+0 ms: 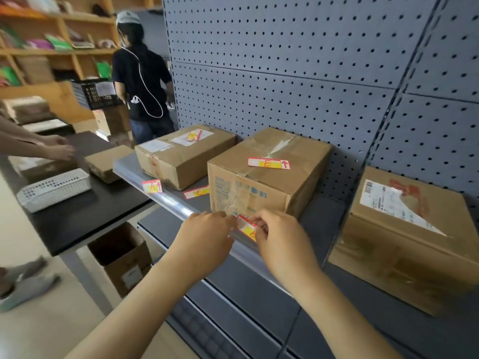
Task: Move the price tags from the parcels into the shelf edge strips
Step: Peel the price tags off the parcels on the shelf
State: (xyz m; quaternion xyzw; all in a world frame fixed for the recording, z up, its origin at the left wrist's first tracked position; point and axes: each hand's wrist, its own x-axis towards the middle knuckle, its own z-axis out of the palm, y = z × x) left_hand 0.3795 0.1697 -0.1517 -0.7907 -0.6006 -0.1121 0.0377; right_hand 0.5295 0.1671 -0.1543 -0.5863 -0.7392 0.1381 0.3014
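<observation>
Both my hands meet at the clear shelf edge strip in front of the middle parcel. My right hand pinches a red, white and yellow price tag at the strip. My left hand touches the tag's left end with its fingertips. Another tag lies on top of the middle parcel. The left parcel carries a tag too. One tag sits in the strip at the left, and one lies on the shelf.
A third parcel stands on the shelf at the right. Grey pegboard backs the shelf. A black table at the left holds a white basket and boxes; another person's hands work there. A person stands behind.
</observation>
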